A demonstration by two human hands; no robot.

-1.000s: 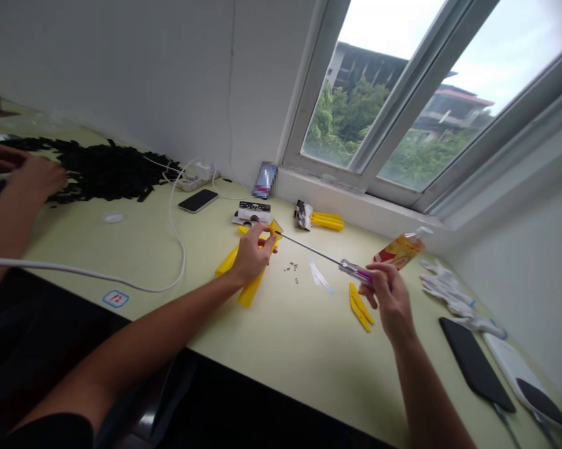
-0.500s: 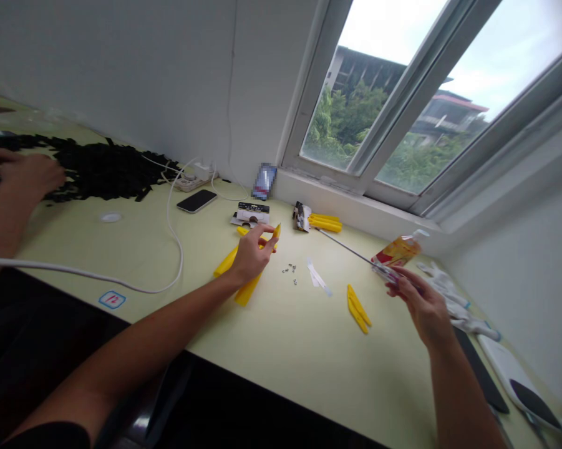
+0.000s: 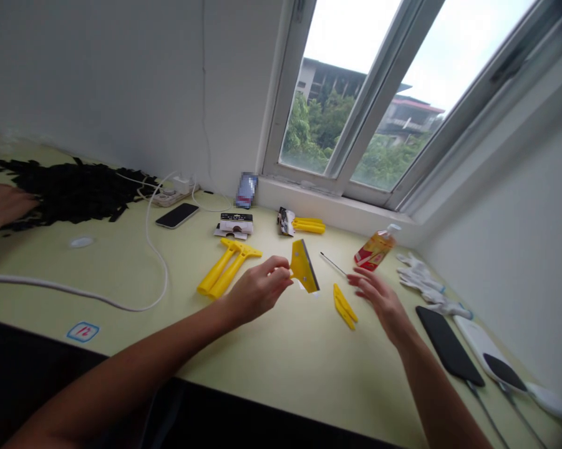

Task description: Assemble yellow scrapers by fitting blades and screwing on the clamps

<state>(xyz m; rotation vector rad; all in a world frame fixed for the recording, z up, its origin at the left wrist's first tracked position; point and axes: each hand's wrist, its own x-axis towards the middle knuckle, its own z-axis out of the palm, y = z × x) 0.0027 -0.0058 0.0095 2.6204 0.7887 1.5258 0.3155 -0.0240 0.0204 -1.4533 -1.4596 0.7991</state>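
Note:
My left hand (image 3: pixel 263 285) is closed around a yellow scraper (image 3: pixel 302 265), raised over the table with its dark blade edge facing right. Two fasteners show on the scraper's head. Just right of it, a screwdriver (image 3: pixel 333 263) lies with its thin shaft pointing up-left; its handle is hidden by my right hand (image 3: pixel 372 296), whose fingers are spread beside it. Below the shaft are yellow scraper pieces (image 3: pixel 345 307). Two yellow scraper handles (image 3: pixel 224 267) with wide heads rest side by side left of my left hand.
Behind stand small black-and-white boxes (image 3: pixel 234 224), more yellow handles (image 3: pixel 309 225) and a bottle (image 3: pixel 375 248). White gloves (image 3: pixel 425 280) and a black phone-like slab (image 3: pixel 449 342) are at right. Another person's hand (image 3: pixel 4 206) is by black strips (image 3: pixel 75 190); a white cable (image 3: pixel 98 298) crosses the left.
My left hand has moved right and turned the scraper so its flat head shows. My right hand has moved left and let go of the screwdriver. The view has shifted right.

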